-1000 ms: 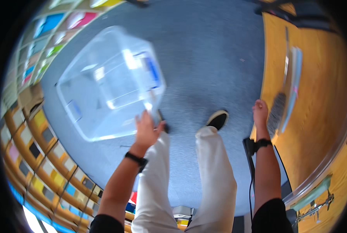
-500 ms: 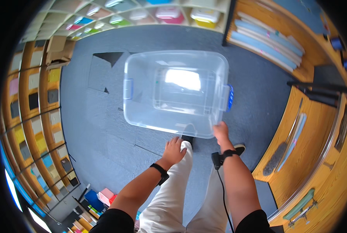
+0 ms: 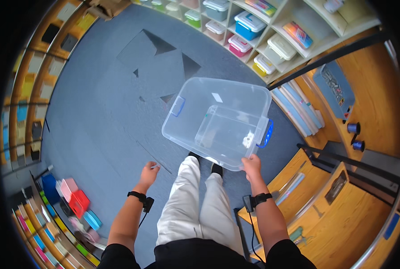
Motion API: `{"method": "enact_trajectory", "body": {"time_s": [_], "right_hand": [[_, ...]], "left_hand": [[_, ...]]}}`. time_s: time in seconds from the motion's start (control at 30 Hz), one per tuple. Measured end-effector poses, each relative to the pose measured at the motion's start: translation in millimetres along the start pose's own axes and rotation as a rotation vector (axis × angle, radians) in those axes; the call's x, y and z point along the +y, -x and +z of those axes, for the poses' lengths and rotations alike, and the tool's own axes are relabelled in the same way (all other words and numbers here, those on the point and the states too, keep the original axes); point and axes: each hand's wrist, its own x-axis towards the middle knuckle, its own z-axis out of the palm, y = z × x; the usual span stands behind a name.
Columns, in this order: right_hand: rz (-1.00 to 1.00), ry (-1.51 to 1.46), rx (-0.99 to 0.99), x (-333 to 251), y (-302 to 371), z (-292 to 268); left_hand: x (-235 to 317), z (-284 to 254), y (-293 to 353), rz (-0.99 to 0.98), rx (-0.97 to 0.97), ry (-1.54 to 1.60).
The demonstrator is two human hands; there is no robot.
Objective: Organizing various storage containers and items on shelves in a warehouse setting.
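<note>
A large clear plastic storage box without a lid is tilted in front of my legs, its open top facing up. One blue handle juts out at its right end, and a blue-edged latch shows at the left end. My right hand grips the box's near right corner, thumb and fingers closed over the rim. Away from the box, my left hand is over the floor left of my legs, fingers curled in. A tiny pale spot shows at its fingertips; I cannot make out what it is.
Grey floor with dark torn patches spreads ahead and left. White cubbies with lidded bins stand at the back right. Wooden shelves line the left, a wooden bench the right. Red and pink bins sit lower left.
My view has turned to the right. My left hand has moved away from the box's near edge and curled its fingers. My right hand keeps the corner; the box now sits tilted.
</note>
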Motion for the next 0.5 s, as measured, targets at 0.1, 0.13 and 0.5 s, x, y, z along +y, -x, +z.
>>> {"method": "enact_trajectory", "body": {"time_s": [0.1,0.13,0.5], "right_hand": [[0.088,0.026,-0.104,-19.5,53.2,-17.5],[0.123,0.023,-0.135,-23.7,72.9,-32.3],[0.099,0.344,-0.514,-49.1,155.4,-63.8]], "left_hand": [[-67.5,13.1,55.1,-0.222,-0.035,0.231],[-65.4,24.8,76.2,-0.246,-0.015,0.279],[-56.4,118.3,223.7,-0.545,-0.391,1.671]]}}
